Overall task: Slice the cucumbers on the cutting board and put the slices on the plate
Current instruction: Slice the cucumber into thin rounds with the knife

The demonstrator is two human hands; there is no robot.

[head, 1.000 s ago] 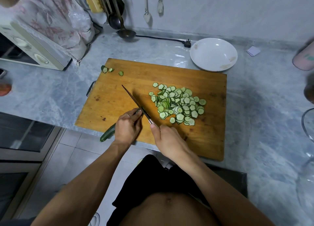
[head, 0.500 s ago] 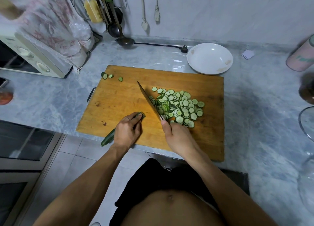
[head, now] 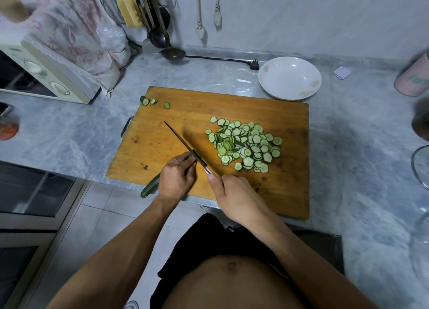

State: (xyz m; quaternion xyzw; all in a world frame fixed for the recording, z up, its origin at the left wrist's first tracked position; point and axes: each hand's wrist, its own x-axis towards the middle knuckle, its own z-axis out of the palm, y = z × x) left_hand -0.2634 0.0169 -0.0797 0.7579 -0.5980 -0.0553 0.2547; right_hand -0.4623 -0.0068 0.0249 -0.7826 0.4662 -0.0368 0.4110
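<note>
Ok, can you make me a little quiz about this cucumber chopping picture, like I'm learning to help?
1. True or false: the white plate already has cucumber slices on it.
2. Which hand grips the knife? A) left hand B) right hand C) neither
3. Fill in: the pile of slices lies on the wooden ____.

Key:
1. False. The plate holds no slices.
2. B. The right hand grips the knife, while the left hand holds the uncut cucumber.
3. Cutting board.
</note>
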